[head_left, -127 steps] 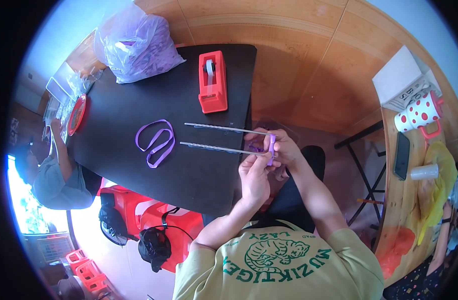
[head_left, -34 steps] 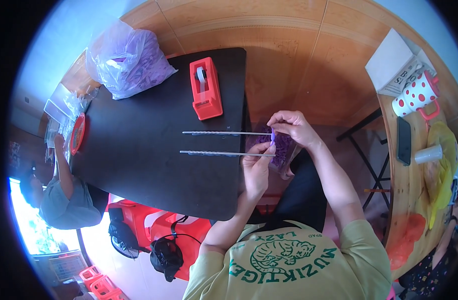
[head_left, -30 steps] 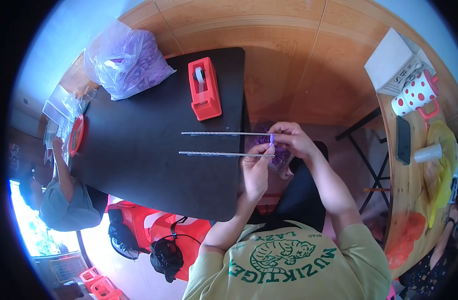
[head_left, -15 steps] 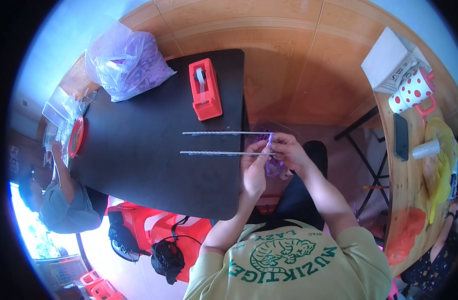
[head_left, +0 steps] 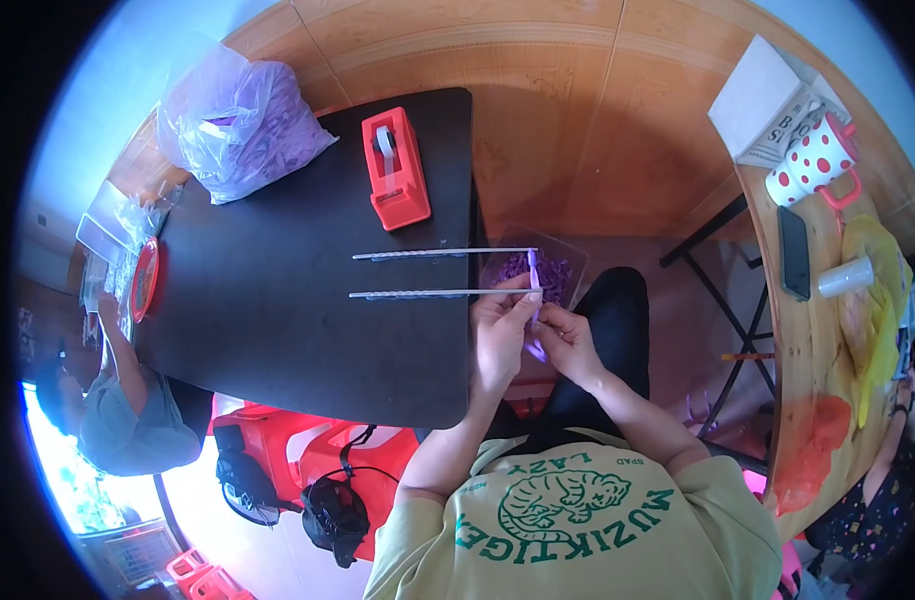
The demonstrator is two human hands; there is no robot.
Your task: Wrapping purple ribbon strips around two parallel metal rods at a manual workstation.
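Two thin metal rods, an upper rod (head_left: 438, 252) and a lower rod (head_left: 438, 294), lie side by side across the dark table and jut past its right edge. A purple ribbon (head_left: 534, 270) spans their tips. At the lower rod's end my left hand (head_left: 500, 330) is closed, thumb and fingers pinching the ribbon against the rod. Just to the right and a little nearer, my right hand (head_left: 568, 345) pinches the loose part of the ribbon, its fingertips partly hidden. Beneath my hands, a clear tub (head_left: 576, 240) contains many purple pieces.
On the black table (head_left: 308, 350) stand a red tape dispenser (head_left: 398, 172) and a bag of purple pieces (head_left: 248, 130). A red plate (head_left: 148, 280) sits at its left end, by another person (head_left: 138, 420). Rightward, a wooden table (head_left: 803, 370) bears a dotted cup (head_left: 810, 162) and a phone (head_left: 794, 254).
My right hand has moved from the upper rod's tip toward me, below the lower rod, drawing the ribbon along. My left hand stays near the lower rod. The view has shifted slightly.
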